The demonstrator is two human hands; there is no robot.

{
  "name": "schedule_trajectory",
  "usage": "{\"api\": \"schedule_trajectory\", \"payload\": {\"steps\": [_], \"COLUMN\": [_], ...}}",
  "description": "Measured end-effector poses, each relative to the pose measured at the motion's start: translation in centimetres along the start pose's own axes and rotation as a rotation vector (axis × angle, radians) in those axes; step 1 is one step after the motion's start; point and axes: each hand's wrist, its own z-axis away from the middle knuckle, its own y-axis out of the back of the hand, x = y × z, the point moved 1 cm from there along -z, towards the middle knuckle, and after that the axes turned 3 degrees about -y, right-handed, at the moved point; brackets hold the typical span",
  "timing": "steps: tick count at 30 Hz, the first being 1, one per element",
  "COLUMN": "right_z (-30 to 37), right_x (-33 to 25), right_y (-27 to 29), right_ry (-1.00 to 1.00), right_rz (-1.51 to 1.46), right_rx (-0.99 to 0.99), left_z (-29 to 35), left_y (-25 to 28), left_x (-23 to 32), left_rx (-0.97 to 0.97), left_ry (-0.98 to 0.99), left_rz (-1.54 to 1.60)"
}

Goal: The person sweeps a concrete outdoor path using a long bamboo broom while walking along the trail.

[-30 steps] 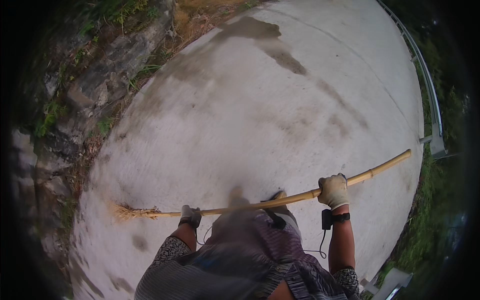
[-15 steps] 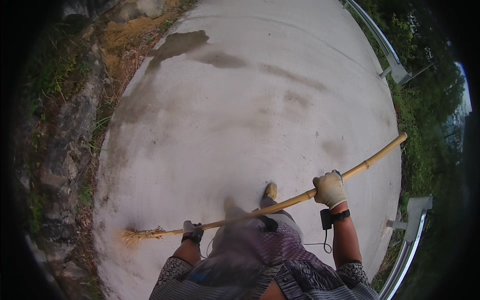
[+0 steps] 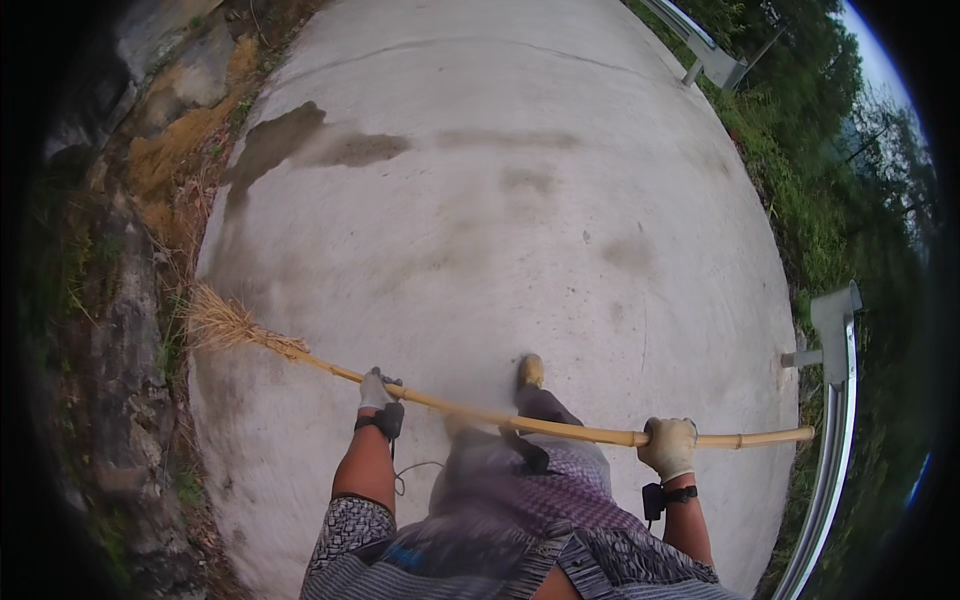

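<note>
A broom with a long bamboo handle (image 3: 560,428) lies across in front of my body, its straw head (image 3: 225,320) out to the left near the road's edge. My left hand (image 3: 376,390), in a light work glove, is closed round the handle not far from the straw. Farther along, my right hand (image 3: 668,447), gloved too, grips the handle near its right end. Black straps with small boxes sit on both wrists, and a thin cable hangs by the left one. Whether the straw touches the ground I cannot tell.
Underfoot is a pale concrete road (image 3: 480,250) with dark damp patches (image 3: 280,140). A rocky bank (image 3: 130,330) with dry grass borders it on the left. Metal guardrails (image 3: 835,350) and green bushes (image 3: 770,150) run along the right. One shoe (image 3: 531,371) shows ahead of me.
The straw head has swung forward and my left hand has moved forward with it. My right hand and the handle's right end have come down nearer my body. The road has shifted in view.
</note>
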Motion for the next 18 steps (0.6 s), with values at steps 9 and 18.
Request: {"api": "schedule_trajectory", "payload": {"steps": [9, 18], "right_z": [-8.9, -25.8], "right_x": [6.0, 11.7], "right_y": [-2.7, 2.6], "right_ry": [0.037, 0.323], "right_rz": [-0.056, 0.022], "right_rx": [-0.033, -0.040], "left_z": [0.5, 5.8], "left_y": [-8.8, -9.5], "left_x": [-2.7, -9.0], "left_rx": [0.032, 0.349], "left_ry": [-0.037, -0.004], "left_rz": [-0.074, 0.105]}}
